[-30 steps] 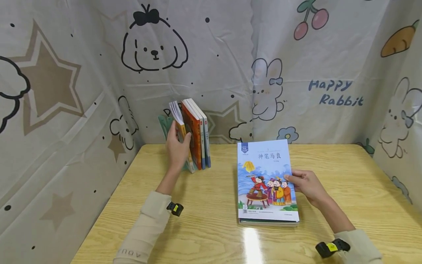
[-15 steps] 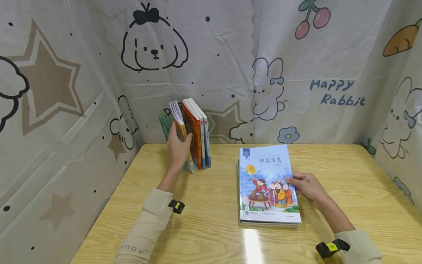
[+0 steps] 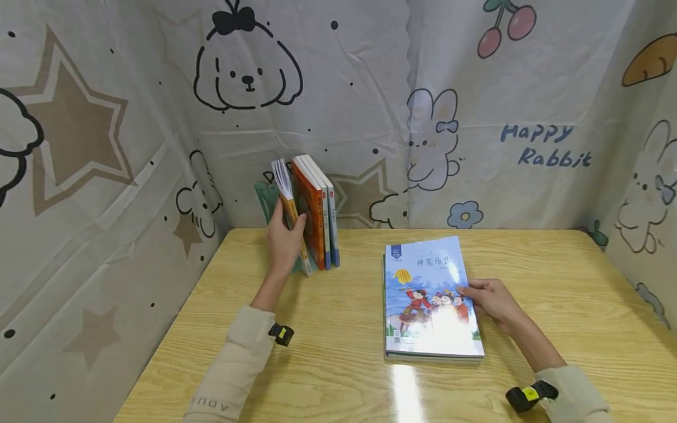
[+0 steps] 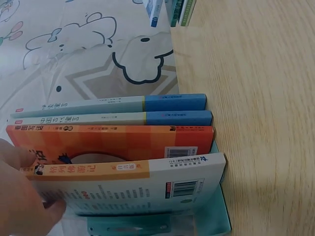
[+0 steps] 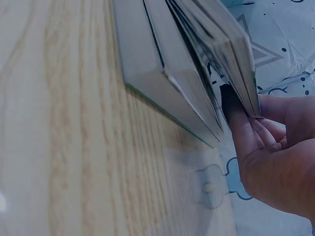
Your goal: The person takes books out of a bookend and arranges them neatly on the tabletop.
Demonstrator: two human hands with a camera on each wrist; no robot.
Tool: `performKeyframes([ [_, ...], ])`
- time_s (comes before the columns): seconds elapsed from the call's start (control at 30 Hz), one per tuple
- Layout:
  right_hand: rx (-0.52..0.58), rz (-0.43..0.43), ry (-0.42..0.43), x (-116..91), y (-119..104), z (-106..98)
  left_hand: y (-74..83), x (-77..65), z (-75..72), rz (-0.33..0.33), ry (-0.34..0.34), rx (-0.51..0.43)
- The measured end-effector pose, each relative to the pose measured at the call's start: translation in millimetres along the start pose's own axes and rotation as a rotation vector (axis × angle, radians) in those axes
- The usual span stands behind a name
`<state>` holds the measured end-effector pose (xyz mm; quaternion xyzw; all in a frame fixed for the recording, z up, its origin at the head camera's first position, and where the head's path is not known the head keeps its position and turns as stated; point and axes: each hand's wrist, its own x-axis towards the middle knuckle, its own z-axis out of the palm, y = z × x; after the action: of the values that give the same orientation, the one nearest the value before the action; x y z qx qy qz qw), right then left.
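My left hand [image 3: 284, 244] grips a paperback with a yellow-and-white spine [image 4: 133, 172], its thumb and fingers on either side. That book leans apart from an orange book [image 4: 113, 135] and two blue-and-white books [image 4: 177, 102], all upright in a teal bookend [image 4: 214, 211]. My right hand [image 3: 493, 301] pinches the right edge of a blue picture-cover book [image 3: 423, 276], thumb on top and fingers underneath. In the right wrist view, that edge is raised off the books below [image 5: 147, 64], leaving a wedge-shaped gap. Their covers are mostly hidden in the head view.
The wooden table [image 3: 338, 376] ends at a printed cloth [image 3: 338, 117] along the back, with more cloth at left and right. Bare tabletop lies between the standing books and the stack. Each wrist wears a small black camera.
The blue book in my right hand has come lower and slightly toward me over the stack, and glare now covers its lower part. My left hand stays on the leaning book.
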<state>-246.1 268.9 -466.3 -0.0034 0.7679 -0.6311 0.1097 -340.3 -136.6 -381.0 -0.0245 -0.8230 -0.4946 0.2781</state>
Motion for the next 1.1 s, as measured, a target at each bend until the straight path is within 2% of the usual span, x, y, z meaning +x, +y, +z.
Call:
performKeyframes([
  [0.33,0.021,0.047,-0.001,4.4,4.5,2.1,-9.8,-6.0,-2.3,0.117,0.048,-0.044],
  [0.57,-0.059,0.086,0.055,7.4,3.8,5.4,-7.9,-7.7,-2.1,0.106,0.081,0.029],
  [0.73,-0.127,0.099,0.082,7.1,2.1,8.4,-7.1,-9.2,-0.9,0.101,0.11,0.047],
  [0.77,-0.147,0.101,0.089,7.2,1.6,8.5,-7.0,-9.4,-0.8,0.1,0.119,0.049],
  [1.0,-0.484,0.085,0.191,6.0,-5.2,6.1,-4.0,-10.3,-1.7,0.083,0.184,0.031],
  [1.1,-0.545,0.073,0.208,4.3,-6.6,6.5,-3.6,-10.7,-3.1,0.082,0.192,0.02],
])
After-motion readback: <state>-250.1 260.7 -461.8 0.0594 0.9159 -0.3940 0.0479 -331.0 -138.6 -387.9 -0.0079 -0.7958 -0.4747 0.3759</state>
